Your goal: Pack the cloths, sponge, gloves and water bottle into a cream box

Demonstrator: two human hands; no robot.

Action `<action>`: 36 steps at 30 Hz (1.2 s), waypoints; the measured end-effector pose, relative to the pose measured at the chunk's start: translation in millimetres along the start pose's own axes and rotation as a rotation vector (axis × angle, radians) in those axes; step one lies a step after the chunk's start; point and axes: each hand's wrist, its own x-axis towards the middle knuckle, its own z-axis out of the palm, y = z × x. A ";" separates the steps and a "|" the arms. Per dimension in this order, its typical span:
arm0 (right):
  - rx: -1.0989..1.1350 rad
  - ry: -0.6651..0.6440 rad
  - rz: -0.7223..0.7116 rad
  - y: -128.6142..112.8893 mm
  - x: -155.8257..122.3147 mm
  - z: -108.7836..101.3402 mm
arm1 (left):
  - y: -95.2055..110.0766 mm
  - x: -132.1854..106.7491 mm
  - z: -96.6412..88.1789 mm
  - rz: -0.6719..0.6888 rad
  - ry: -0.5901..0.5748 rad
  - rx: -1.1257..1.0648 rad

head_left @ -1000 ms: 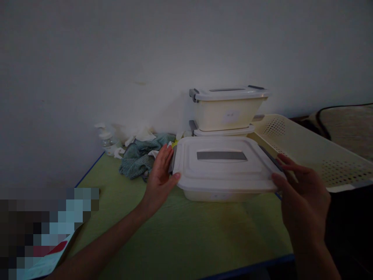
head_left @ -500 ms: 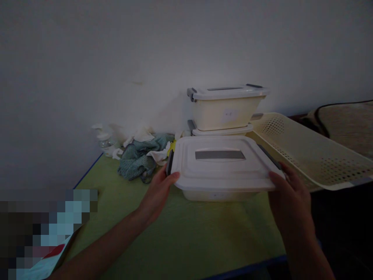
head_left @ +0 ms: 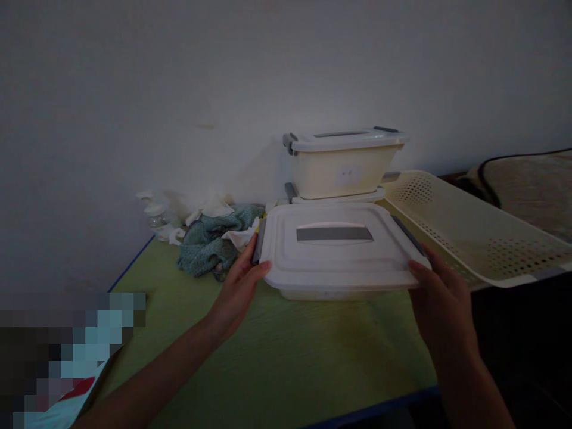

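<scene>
Both hands are on the flat white plastic storage box (head_left: 335, 262) with a grey grip set into its lid. It sits on the pale green counter (head_left: 277, 357), and I judge the step in hand to be taking hold of it by its two ends. The left hand (head_left: 239, 289) is at the left end of the box, with the thumb laid on the lid's front corner and the fingers (head_left: 250, 253) pressed together against the grey latch (head_left: 258, 241). The right hand (head_left: 440, 304) clasps the right front corner with its thumb on the rim. Its fingers curl under the edge, so I cannot tell how they lie. Any move from this hold calls for an even pull at both ends so the lid stays level, and there is little room around the box. Right behind it stands a deeper cream lidded tub (head_left: 344, 164) on top of another container. Just to its right lies a cream perforated plastic tray (head_left: 469, 229). To its left, back towards the wall, is a crumpled teal cloth (head_left: 208, 247) with scraps of white tissue (head_left: 214, 207) on it. The room is dim, so much is uncertain. I cannot see what the box holds, or whether its base is flat on the counter or just clear of it. Only the lid of the lower container behind it shows. The small clear bottle (head_left: 154, 214) beyond the cloth is hard to make out. The tray's far side runs out of view to the right of the box, and a blurred patch hides the near left corner of the counter.
</scene>
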 end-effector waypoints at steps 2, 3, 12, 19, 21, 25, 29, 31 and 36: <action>-0.011 -0.007 -0.022 1.3 -1.8 -1.5 | -0.9 0.5 -0.8 -0.005 -0.003 0.000; -0.019 -0.009 -0.038 2.5 -2.9 -2.5 | -1.6 1.1 -1.2 -0.002 -0.006 0.006; -0.077 -0.019 -0.167 15.1 -5.9 -8.5 | -6.8 3.6 -3.5 0.057 -0.091 0.064; -0.284 0.054 -0.296 12.1 -11.8 -8.3 | -12.2 3.1 -8.4 0.087 -0.079 0.156; -0.341 0.048 -0.315 12.5 -12.4 -10.4 | -12.4 3.1 -9.0 0.082 -0.086 0.140; -0.430 0.056 -0.340 15.0 -11.0 -14.9 | -11.1 3.1 -9.0 0.089 -0.107 0.115; -0.522 0.048 -0.347 17.1 -11.5 -18.0 | -10.8 4.3 -10.0 0.105 -0.117 0.112; -0.539 0.057 -0.353 17.9 -13.0 -18.6 | -11.2 4.9 -11.0 0.114 -0.121 0.115; -0.549 0.066 -0.379 18.8 -15.6 -18.1 | -13.4 4.6 -13.1 0.188 -0.135 0.147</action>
